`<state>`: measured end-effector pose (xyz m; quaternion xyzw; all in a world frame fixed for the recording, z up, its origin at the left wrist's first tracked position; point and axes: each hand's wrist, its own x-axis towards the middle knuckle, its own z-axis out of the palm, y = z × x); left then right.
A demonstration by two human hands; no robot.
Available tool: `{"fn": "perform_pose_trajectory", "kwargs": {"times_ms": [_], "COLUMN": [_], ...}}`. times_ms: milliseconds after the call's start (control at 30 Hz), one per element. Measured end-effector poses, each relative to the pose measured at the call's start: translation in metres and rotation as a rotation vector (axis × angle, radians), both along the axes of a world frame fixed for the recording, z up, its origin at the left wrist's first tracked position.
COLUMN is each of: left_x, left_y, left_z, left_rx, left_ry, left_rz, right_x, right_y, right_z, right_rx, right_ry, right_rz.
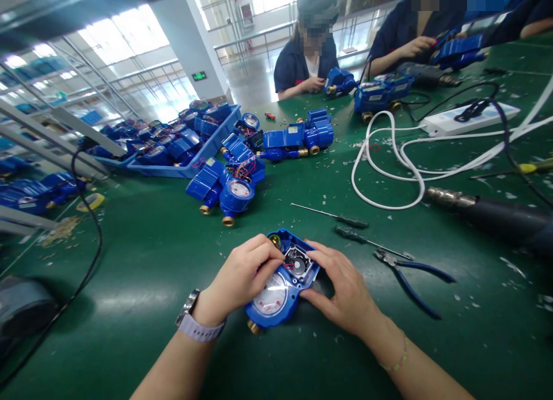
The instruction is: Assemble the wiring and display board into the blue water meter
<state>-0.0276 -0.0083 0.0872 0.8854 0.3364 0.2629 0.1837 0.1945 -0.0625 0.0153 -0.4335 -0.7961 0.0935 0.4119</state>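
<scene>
A blue water meter [270, 296] lies on the green table before me, its round dial facing up and a brass fitting at the near end. Its open housing shows a circuit board and a round grey part [298, 266]. My left hand [244, 270] reaches over the dial, fingertips pinched together at thin red wires [288, 266] inside the housing. Around the housing's right side, my right hand [343, 288] grips with thumb below and fingers above. Two screwdrivers [352, 221] and blue-handled pliers [401, 273] lie beyond and to the right of it.
Several blue meters [237, 194] sit farther back, beside a blue crate [203, 158] full of them. A heat gun [488, 210], white cable [389, 203] and power strip [470, 119] are at right. Yellow tape [90, 202] lies left. Co-workers [306, 66] handle meters across the table.
</scene>
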Motion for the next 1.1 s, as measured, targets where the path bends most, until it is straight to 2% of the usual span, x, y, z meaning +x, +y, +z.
{"fn": "perform_pose_trajectory", "kwargs": {"times_ms": [133, 233, 367, 467, 567, 667, 767, 900, 1000, 1100], "left_x": [-0.001, -0.003, -0.012, -0.019, -0.023, -0.023, -0.017, 0.002, 0.016, 0.026], "left_y": [-0.002, 0.002, 0.012, 0.016, 0.013, 0.008, 0.006, 0.007, 0.007, 0.006], "left_z": [0.008, 0.017, 0.027, 0.032, 0.034, 0.036, 0.039, 0.037, 0.032, 0.026], "left_rx": [0.077, 0.074, 0.183, 0.198, 0.154, 0.195, 0.109, -0.065, -0.063, -0.035], "left_ry": [-0.058, -0.113, -0.352, -0.507, -0.468, -0.536, -0.440, -0.047, 0.158, 0.244], "left_rz": [0.084, 0.221, 0.419, 0.437, 0.483, 0.521, 0.445, 0.196, 0.087, 0.063], "right_x": [0.000, 0.000, -0.001, -0.001, 0.000, 0.000, 0.000, -0.001, -0.001, -0.001], "right_y": [-0.001, -0.001, -0.001, -0.002, -0.003, -0.003, -0.002, -0.002, -0.002, -0.002], "right_z": [-0.001, -0.001, -0.003, -0.003, -0.004, -0.006, -0.007, -0.008, -0.007, -0.006], "right_rx": [-0.011, -0.017, -0.030, -0.023, -0.038, -0.062, -0.073, -0.081, -0.074, -0.046], "right_ry": [0.024, 0.049, 0.060, 0.072, 0.084, 0.092, 0.100, 0.108, 0.106, 0.098], "right_rz": [0.013, 0.015, 0.016, 0.026, 0.032, 0.038, 0.041, 0.042, 0.038, 0.029]}}
